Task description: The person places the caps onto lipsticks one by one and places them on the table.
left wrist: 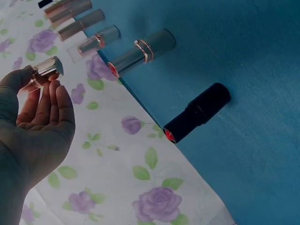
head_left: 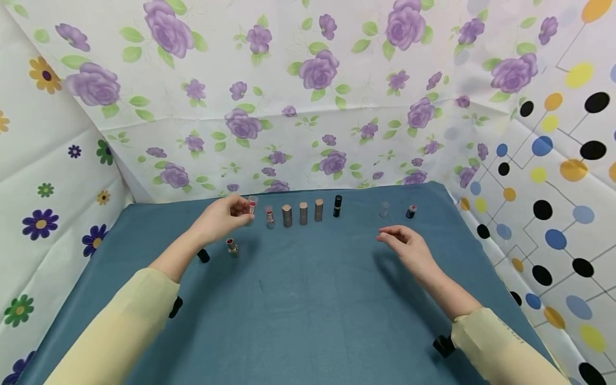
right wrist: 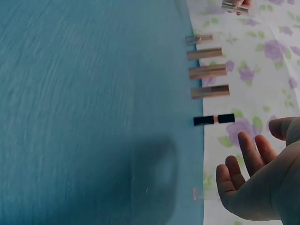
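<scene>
In the head view my left hand (head_left: pixel 223 218) pinches a clear-capped lipstick (head_left: pixel 252 205) between thumb and fingers, at the left end of a row of lipsticks. The left wrist view shows the shiny end of this lipstick (left wrist: pixel 48 69) above the fingertips. Below that hand stands an uncapped lipstick (head_left: pixel 232 247) with a red tip. Beside it is a black uncapped lipstick (left wrist: pixel 197 112), partly hidden by the wrist in the head view. My right hand (head_left: pixel 406 248) hovers over the right side of the cloth, fingers loosely bent and holding nothing.
Along the back edge stand another clear-capped lipstick (head_left: pixel 270 217), several brown-grey lipsticks (head_left: pixel 303 213) and a black one (head_left: pixel 337 206). Farther right are a clear cap (head_left: pixel 383 209) and a short dark lipstick (head_left: pixel 411 212). Patterned curtains enclose the blue tablecloth (head_left: pixel 308 299).
</scene>
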Demonstrator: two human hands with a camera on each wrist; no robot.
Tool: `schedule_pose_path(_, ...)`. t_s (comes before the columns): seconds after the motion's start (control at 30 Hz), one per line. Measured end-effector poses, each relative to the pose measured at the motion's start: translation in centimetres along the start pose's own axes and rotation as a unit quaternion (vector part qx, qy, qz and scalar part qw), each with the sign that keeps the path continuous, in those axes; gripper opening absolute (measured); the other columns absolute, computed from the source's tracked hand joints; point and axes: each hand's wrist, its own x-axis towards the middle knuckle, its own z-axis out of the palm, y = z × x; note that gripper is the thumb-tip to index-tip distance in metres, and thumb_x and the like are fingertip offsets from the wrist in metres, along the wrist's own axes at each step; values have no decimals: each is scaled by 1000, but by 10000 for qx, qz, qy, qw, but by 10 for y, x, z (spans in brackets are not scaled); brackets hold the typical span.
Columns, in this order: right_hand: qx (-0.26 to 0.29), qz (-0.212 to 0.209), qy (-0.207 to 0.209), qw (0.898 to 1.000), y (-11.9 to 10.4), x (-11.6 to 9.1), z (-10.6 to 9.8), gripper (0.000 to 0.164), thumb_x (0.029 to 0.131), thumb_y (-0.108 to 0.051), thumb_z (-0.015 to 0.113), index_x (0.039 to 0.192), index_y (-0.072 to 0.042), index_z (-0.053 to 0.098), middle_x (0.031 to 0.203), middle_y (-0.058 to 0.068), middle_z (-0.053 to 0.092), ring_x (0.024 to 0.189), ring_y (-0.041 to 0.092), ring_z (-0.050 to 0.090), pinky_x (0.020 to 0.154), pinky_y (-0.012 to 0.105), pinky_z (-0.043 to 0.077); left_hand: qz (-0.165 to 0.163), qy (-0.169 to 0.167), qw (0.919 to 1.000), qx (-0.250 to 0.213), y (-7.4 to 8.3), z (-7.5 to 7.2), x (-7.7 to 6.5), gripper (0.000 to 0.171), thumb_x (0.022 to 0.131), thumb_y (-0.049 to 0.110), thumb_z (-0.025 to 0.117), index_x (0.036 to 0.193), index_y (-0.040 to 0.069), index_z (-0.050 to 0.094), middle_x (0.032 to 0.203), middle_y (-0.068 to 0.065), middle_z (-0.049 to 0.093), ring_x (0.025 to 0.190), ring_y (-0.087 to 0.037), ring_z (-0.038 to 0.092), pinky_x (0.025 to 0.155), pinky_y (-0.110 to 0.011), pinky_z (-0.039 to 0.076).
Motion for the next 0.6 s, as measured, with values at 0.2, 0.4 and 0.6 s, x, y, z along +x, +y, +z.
schedule_pose_path(0.2,-181,-35,-13,9998,9,0,-4,42,102,-42,64,130,-10,63,127,11,65,127,38,53,108,58,40,-165,-222,9994,204,-7,2,19,33,103,27,65,126,5,59,122,-14,62,113,-31,60,94,-50,49)
schedule_pose_path(0.4,-209,-75,-29,9997,12,-1,-5,44,102,-44,63,130,-10,64,126,12,65,126,38,54,107,58,41,-315,-409,9973,529,-16,7,35,23,102,14,62,120,0,59,117,-18,61,106,-33,60,91,-50,50)
schedule_pose_path(0.6,-238,-40,-48,9997,14,-3,-6,48,103,-42,63,133,-5,62,127,14,66,125,35,55,107,57,41,-351,-475,9948,831,-25,14,47,13,100,11,65,107,0,61,108,-17,63,95,-30,59,84,-47,49)
